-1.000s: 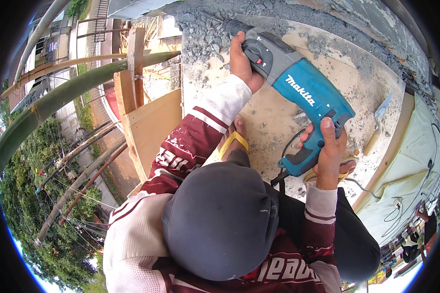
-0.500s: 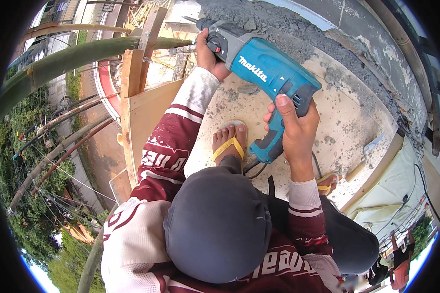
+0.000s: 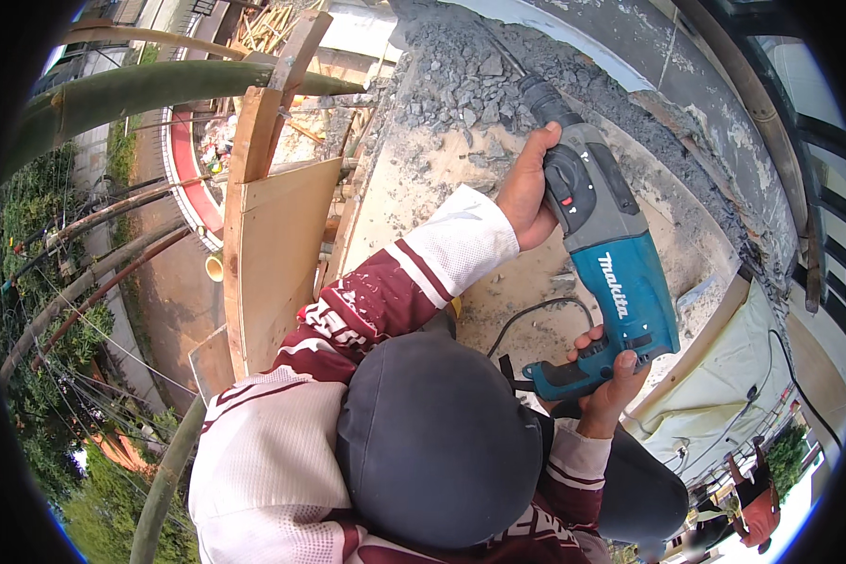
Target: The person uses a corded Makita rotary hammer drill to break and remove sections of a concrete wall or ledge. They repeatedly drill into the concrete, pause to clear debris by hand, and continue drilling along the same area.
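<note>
My left hand (image 3: 526, 202) is closed round the front of a teal-and-grey rotary hammer drill (image 3: 630, 282), just behind its black chuck. My right hand (image 3: 611, 385) grips the rear handle, thumb on the near side. The long bit (image 3: 508, 56) angles up-left into broken grey concrete (image 3: 479, 94) along the wall base. A pale, debris-strewn board (image 3: 479, 263) lies under the tool, with a looping black cable (image 3: 536, 310) on it. My left foot is mostly hidden behind my arm and the dark rounded shape in the foreground.
Wooden planks and a plywood panel (image 3: 282, 254) stand at left beside bamboo poles (image 3: 132, 99), with ground and trees far below. A grey wall (image 3: 686, 85) runs along the upper right. A pale sheet (image 3: 710, 371) with cables lies at right; another person (image 3: 757, 508) is at lower right.
Since half a second ago the drill has moved right and down and turned, its bit now pointing further upward into the rubble. Both hands moved with it, still gripping.
</note>
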A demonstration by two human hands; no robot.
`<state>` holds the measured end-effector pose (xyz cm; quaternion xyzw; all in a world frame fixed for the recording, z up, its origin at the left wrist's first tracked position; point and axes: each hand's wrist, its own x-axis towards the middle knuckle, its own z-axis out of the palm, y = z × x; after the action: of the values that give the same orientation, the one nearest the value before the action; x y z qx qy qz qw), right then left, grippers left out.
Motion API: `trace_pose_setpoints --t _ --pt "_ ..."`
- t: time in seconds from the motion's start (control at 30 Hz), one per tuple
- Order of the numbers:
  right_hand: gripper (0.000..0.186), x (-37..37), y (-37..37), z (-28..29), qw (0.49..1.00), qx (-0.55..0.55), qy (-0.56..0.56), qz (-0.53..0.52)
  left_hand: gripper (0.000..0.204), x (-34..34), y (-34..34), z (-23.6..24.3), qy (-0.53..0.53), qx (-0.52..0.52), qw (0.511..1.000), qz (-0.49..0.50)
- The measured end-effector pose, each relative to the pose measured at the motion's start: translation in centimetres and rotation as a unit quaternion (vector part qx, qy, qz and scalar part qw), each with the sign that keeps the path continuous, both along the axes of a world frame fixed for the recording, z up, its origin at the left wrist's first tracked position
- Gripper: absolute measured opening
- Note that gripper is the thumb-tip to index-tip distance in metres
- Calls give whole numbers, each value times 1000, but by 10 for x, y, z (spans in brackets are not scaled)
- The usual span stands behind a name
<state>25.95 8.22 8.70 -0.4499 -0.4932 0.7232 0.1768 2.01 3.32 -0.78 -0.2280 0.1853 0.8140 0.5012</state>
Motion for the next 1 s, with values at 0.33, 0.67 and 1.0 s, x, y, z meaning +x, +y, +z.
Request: trace_pose_setpoints --t 0.33,0.67,1.0 --pt "45 -30 -54 -39 999 -17 9 -37 41 -25 -18 -28 -1 -39 999 1" --pt "51 -31 53 -42 997 -49 -54 -9 36 -24 43 -20 -9 -159 987 30" --pt "54 -39 76 -47 989 -130 -58 -25 39 -38 48 -28 -8 -177 984 11"
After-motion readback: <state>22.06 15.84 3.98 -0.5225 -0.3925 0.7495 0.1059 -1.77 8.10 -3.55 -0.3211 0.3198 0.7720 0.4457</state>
